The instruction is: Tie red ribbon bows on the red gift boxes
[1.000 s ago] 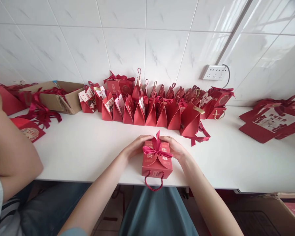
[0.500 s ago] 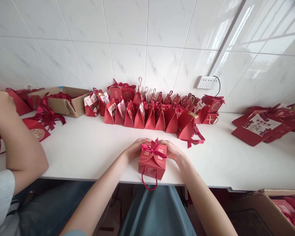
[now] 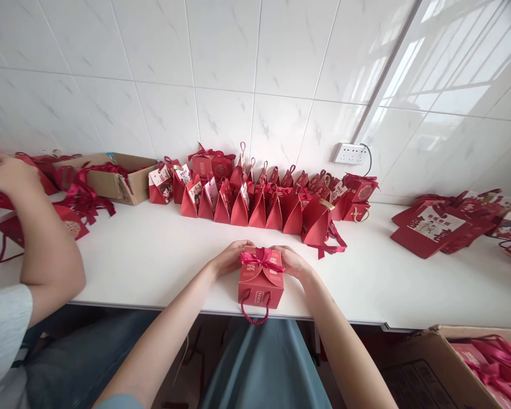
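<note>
A red gift box (image 3: 260, 289) with a satin ribbon bow (image 3: 262, 259) on its lid sits at the table's front edge. Its twisted cord handle (image 3: 255, 319) hangs from the near side, over the edge. My left hand (image 3: 230, 257) grips the box's far left side, and my right hand (image 3: 290, 261) grips its far right side. Fingertips of both hands are partly hidden behind the box. Beyond the box stands a row of red triangular gift boxes (image 3: 258, 210) with loop ribbons, some with printed cards.
At left, a co-worker's arm (image 3: 53, 244) reaches over the white table (image 3: 140, 267), near a cardboard box (image 3: 134, 184) of ribbons. Flat red bags (image 3: 426, 244) lie at right. Another carton (image 3: 436, 346) of red boxes stands lower right. A power strip (image 3: 350, 153) is on the wall.
My view has tilted and shifted slightly. Both hands keep hold of the gift box, which looks almost unmoved. At left, the co-worker's hand has come further into view.
</note>
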Tool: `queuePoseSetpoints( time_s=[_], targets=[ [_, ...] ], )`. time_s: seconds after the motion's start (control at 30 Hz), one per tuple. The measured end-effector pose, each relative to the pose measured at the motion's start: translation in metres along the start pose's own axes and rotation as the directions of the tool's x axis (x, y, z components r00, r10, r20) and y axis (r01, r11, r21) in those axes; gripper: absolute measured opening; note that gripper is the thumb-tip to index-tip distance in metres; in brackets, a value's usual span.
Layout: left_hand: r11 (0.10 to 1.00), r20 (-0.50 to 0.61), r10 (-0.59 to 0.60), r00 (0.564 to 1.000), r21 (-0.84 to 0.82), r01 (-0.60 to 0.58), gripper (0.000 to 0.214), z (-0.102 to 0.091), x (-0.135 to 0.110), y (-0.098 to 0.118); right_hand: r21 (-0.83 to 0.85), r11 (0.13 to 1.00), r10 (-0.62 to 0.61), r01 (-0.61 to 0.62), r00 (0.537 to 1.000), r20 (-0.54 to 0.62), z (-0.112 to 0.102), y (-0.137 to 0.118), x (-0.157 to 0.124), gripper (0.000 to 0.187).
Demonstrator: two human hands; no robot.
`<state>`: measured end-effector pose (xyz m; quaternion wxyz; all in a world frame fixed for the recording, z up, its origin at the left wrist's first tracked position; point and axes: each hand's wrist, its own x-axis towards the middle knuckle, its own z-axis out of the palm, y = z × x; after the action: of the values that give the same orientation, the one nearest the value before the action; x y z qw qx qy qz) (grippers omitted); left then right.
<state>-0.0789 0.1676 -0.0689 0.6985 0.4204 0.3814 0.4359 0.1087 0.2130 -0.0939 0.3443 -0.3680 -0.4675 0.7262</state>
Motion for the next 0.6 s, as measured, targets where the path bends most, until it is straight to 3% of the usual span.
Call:
queuePoseSetpoints(
  time_s=[0.1, 0.17, 0.27, 0.33, 0.4, 0.5, 0.6],
  targets=[
    [0.999, -0.1, 0.05, 0.994, 0.014, -0.049, 0.028, 0.002, -0.008, -0.002, 0.079, 0.992, -0.088, 0.1, 0.986, -0.139, -0.008, -0.012, -0.007, 0.025],
    [0.995, -0.194, 0.097, 0.976, 0.037, -0.091, 0.027, 0.003, -0.016, -0.006, 0.137, 0.963, -0.193, 0.231, 0.949, -0.249, -0.016, -0.021, -0.02, 0.03],
    [0.984, -0.333, 0.178, 0.926, 0.086, -0.158, 0.028, 0.004, -0.037, -0.018, 0.169, 0.901, -0.318, 0.401, 0.872, -0.371, -0.024, -0.027, -0.054, 0.034],
    [0.972, -0.413, 0.235, 0.88, 0.119, -0.204, 0.03, 0.006, -0.053, -0.027, 0.16, 0.88, -0.357, 0.447, 0.845, -0.399, -0.02, -0.021, -0.081, 0.03],
    [0.959, -0.476, 0.283, 0.833, 0.147, -0.242, 0.033, 0.01, -0.068, -0.037, 0.103, 0.885, -0.387, 0.455, 0.838, -0.384, -0.01, -0.011, -0.107, 0.026],
    [0.947, -0.528, 0.322, 0.786, 0.18, -0.266, 0.032, 0.026, -0.085, -0.052, -0.216, 0.867, -0.493, 0.449, 0.835, -0.243, 0.009, 0.006, -0.131, 0.023],
    [0.946, -0.494, 0.318, 0.809, 0.227, -0.233, 0.027, 0.048, -0.098, -0.069, -0.474, 0.768, -0.528, 0.43, 0.844, -0.091, 0.017, 0.017, -0.136, 0.038]
  ],
)
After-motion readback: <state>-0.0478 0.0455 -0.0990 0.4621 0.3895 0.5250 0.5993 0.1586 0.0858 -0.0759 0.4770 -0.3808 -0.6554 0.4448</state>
